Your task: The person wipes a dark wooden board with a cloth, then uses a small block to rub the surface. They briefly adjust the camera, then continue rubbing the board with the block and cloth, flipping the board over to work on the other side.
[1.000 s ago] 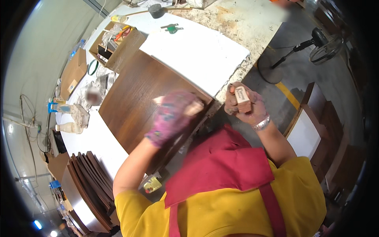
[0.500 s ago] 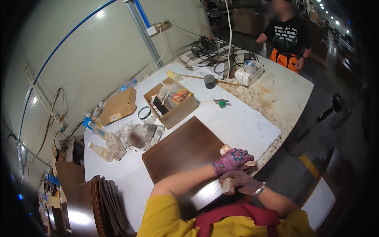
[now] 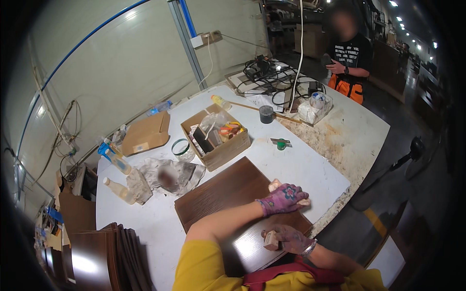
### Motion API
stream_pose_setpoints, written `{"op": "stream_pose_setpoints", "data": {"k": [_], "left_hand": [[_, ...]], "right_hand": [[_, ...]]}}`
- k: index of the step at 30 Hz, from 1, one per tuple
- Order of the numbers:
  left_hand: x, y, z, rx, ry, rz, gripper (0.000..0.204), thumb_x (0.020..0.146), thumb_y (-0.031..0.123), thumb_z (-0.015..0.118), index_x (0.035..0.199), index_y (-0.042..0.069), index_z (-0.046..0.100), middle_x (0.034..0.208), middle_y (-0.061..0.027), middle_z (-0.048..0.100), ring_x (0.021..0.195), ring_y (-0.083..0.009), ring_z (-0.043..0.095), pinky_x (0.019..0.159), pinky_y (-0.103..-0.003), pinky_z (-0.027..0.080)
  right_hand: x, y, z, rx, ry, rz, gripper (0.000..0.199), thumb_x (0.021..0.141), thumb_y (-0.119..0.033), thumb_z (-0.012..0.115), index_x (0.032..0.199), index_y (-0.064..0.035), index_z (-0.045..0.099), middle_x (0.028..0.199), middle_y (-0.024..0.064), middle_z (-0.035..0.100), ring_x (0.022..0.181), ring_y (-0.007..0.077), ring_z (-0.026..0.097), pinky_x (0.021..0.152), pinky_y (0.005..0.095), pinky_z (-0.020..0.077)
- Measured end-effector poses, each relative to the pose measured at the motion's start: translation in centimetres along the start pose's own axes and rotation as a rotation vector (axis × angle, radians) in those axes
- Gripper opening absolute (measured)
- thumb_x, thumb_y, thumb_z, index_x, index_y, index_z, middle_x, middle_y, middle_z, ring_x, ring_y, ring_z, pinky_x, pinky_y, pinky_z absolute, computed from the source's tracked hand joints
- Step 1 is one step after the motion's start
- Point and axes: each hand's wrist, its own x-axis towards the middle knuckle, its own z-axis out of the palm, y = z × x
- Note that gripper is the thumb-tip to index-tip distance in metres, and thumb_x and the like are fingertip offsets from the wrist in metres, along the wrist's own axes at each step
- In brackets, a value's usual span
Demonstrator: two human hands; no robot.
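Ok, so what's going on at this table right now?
The purple-gloved left hand holds a pale wad over the far-right edge of a dark brown panel lying on the table. The right hand grips a small block above the panel's near part; whether the block touches it is unclear. A stack of similar panels stands to the left, an open box sits beyond, and a co-worker stands across the table.

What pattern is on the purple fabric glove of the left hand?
A bluish flower decorates the purple glove; the head view shows it best.
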Motion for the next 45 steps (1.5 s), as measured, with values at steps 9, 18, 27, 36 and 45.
{"op": "stream_pose_setpoints", "data": {"k": [9, 18, 27, 36, 45], "left_hand": [[-2.6, -11.7, -4.4, 0.146, 0.118, -0.475, 0.04, 0.093, 0.04, 0.055, 0.121, 0.011, 0.059, 0.107, -0.0163, 0.064, 0.101, -0.0341, 0.063, 0.09, -0.047, 0.047], [-7.3, -18.0, -8.6, 0.445, 0.379, -0.982, 0.047, 0.092, 0.045, 0.056, 0.125, 0.012, 0.056, 0.106, -0.0188, 0.065, 0.104, -0.0321, 0.063, 0.086, -0.048, 0.047], [-10.6, -14.5, -10.8, -0.043, 0.855, -0.853, 0.04, 0.092, 0.034, 0.06, 0.118, 0.003, 0.061, 0.107, -0.0213, 0.065, 0.099, -0.0386, 0.062, 0.087, -0.044, 0.048], [-9.0, -18.0, -4.3, 0.58, 0.403, -0.737, 0.033, 0.091, 0.037, 0.054, 0.114, 0.013, 0.059, 0.103, -0.0146, 0.063, 0.098, -0.0344, 0.06, 0.078, -0.048, 0.047], [-9.4, -16.0, -7.0, 0.195, 0.598, -0.877, 0.035, 0.092, 0.03, 0.059, 0.119, 0.008, 0.06, 0.108, -0.0212, 0.063, 0.103, -0.0399, 0.059, 0.089, -0.046, 0.046]], "right_hand": [[-0.5, -0.1, 0.2, 0.146, 0.157, -0.022, 0.047, 0.083, -0.026, 0.074, 0.118, 0.0, 0.057, 0.116, 0.0106, 0.058, 0.099, 0.0233, 0.062, 0.085, 0.0348, 0.0517], [-0.4, -0.2, 0.5, 0.173, 0.196, -0.101, 0.045, 0.082, -0.019, 0.072, 0.119, 0.0008, 0.057, 0.117, 0.0136, 0.058, 0.101, 0.0252, 0.062, 0.084, 0.0371, 0.0545], [-0.1, -0.2, 0.5, 0.151, 0.164, -0.108, 0.049, 0.085, -0.028, 0.07, 0.121, 0.0023, 0.056, 0.112, 0.0102, 0.058, 0.097, 0.0198, 0.059, 0.085, 0.0335, 0.0498], [0.3, -0.2, 1.1, 0.116, 0.1, -0.171, 0.038, 0.093, -0.027, 0.062, 0.112, 0.0055, 0.056, 0.086, 0.0052, 0.055, 0.078, 0.0144, 0.05, 0.074, 0.0289, 0.0438], [0.1, -0.1, 0.1, 0.158, 0.114, -0.121, 0.043, 0.085, -0.03, 0.071, 0.119, -0.0069, 0.056, 0.119, 0.0071, 0.055, 0.104, 0.0202, 0.057, 0.087, 0.035, 0.052]]}}
